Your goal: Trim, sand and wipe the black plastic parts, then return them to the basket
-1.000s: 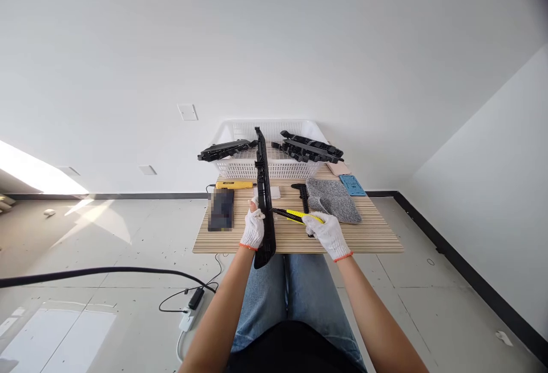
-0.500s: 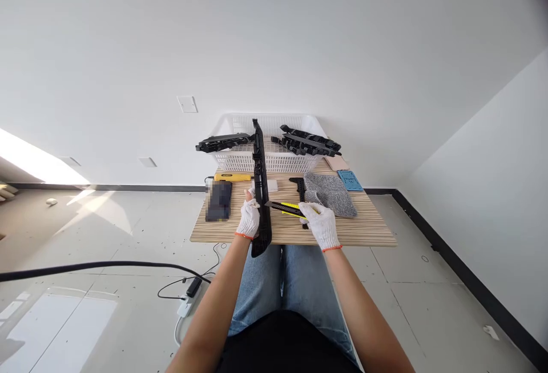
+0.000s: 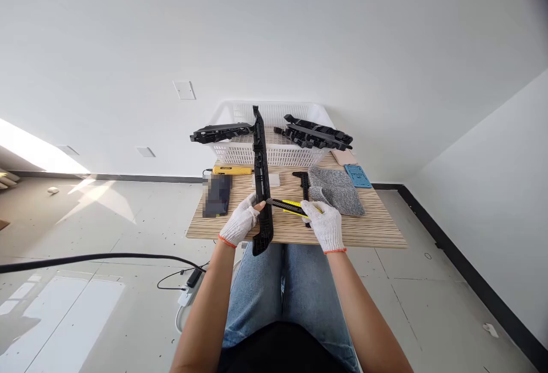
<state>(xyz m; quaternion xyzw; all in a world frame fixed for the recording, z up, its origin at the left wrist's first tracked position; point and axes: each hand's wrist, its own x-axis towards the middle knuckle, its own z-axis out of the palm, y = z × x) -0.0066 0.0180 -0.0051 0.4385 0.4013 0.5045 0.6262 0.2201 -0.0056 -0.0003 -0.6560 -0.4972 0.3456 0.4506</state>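
My left hand (image 3: 242, 220), in a white knit glove with the thumb tip bare, grips a long black plastic trim piece (image 3: 262, 181) by its lower half. The piece stands lengthwise over the table, its far end reaching above the basket. In my gloved right hand (image 3: 324, 223) is a yellow and black utility knife (image 3: 291, 206) pointing left. Its blade tip meets the trim piece's right edge, close to my left thumb. Black calipers (image 3: 305, 183) lie just behind the knife, partly covered by my right hand.
A white plastic basket (image 3: 274, 156) at the back bears black trim pieces on its left (image 3: 220, 132) and right (image 3: 314, 133). On the striped table (image 3: 363, 233) lie a grey cloth (image 3: 336, 190), a blue card (image 3: 358, 176), a yellow-handled tool (image 3: 232, 170) and a dark phone-like object (image 3: 217, 195).
My left thumb has moved across onto the trim piece, beside the blade tip, and the left hand has turned. The knife stays at the piece's edge. The view has shifted slightly.
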